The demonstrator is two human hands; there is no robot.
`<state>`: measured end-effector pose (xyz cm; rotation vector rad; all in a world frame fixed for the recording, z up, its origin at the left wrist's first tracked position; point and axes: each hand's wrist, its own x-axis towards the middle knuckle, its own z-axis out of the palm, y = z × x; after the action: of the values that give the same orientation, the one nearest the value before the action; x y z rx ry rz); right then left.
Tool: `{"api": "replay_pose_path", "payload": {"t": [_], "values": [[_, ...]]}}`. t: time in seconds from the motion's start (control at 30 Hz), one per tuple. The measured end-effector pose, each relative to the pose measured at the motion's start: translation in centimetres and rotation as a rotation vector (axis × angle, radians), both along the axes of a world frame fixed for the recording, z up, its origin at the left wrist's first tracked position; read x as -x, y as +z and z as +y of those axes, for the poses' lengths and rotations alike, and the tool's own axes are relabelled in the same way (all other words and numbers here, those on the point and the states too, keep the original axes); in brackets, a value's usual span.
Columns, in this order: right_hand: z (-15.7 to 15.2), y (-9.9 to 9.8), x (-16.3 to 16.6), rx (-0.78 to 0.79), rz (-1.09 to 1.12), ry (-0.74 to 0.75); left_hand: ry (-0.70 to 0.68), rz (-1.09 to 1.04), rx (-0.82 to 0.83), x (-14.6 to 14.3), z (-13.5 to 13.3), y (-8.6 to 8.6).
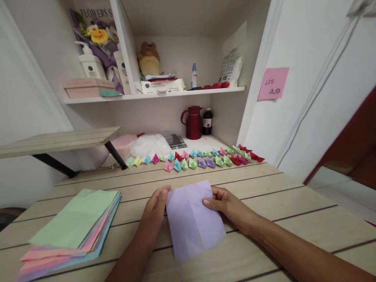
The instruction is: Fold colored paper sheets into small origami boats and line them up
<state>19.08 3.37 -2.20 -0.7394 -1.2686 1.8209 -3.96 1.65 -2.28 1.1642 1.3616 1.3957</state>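
A square sheet of purple paper [195, 223] is held above the wooden table, with a faint crease running down its middle. My right hand [227, 203] pinches its upper right edge, thumb on the front and fingers behind. At the upper left edge, my left hand [157, 203] is closed against the sheet, its fingertips partly hidden by the paper. To the left lies a stack of coloured paper [76, 219], green on top with pink, purple and blue sheets below. Beyond my hands stand rows of small folded paper boats [192, 163] in many colours.
A raised wooden stand [58, 141] with black legs is at the left. Behind the boats are a clear plastic bag [150, 145], a red jug [194, 123] and a dark bottle [207, 122]. Above runs a white shelf [188, 93] with household items. A pink note [273, 84] sticks to the right wall.
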Motion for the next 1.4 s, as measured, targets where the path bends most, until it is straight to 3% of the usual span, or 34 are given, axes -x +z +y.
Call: {"api": "replay_pose_path", "payload": {"t": [0.1, 0.3, 0.77, 0.97, 1.1, 1.17, 1.27, 1.33, 1.4], "values": [[-0.1, 0.0, 0.1, -0.001, -0.041, -0.004, -0.082, -0.011, 0.039, -0.3, -0.6, 0.5], [-0.3, -0.1, 0.3, -0.015, -0.081, 0.006, 0.093, -0.056, -0.003, -1.0, -1.0, 0.7], [-0.5, 0.0, 0.8, 0.001, -0.059, -0.03, 0.19, 0.102, -0.025, -1.1, -1.5, 1.1], [-0.4, 0.1, 0.9, -0.001, 0.069, -0.131, 0.028, -0.242, 0.063, -2.0, -1.3, 1.4], [-0.3, 0.2, 0.8, -0.002, 0.173, -0.179, 0.026, -0.395, 0.071, -2.7, -0.8, 0.8], [-0.4, 0.4, 0.8, 0.012, 0.245, -0.201, 0.13, -0.327, -0.001, -2.6, -0.5, 0.4], [-0.5, 0.5, 1.0, 0.035, 0.304, -0.226, 0.3, -0.029, -0.123, -2.1, -0.3, 0.3], [-0.6, 0.5, 1.1, 0.031, 0.315, -0.222, 0.28, 0.139, -0.166, -1.8, -0.6, 0.6], [-0.7, 0.4, 1.2, 0.009, 0.314, -0.215, 0.162, 0.162, -0.141, -1.9, -1.1, 1.0]]}}
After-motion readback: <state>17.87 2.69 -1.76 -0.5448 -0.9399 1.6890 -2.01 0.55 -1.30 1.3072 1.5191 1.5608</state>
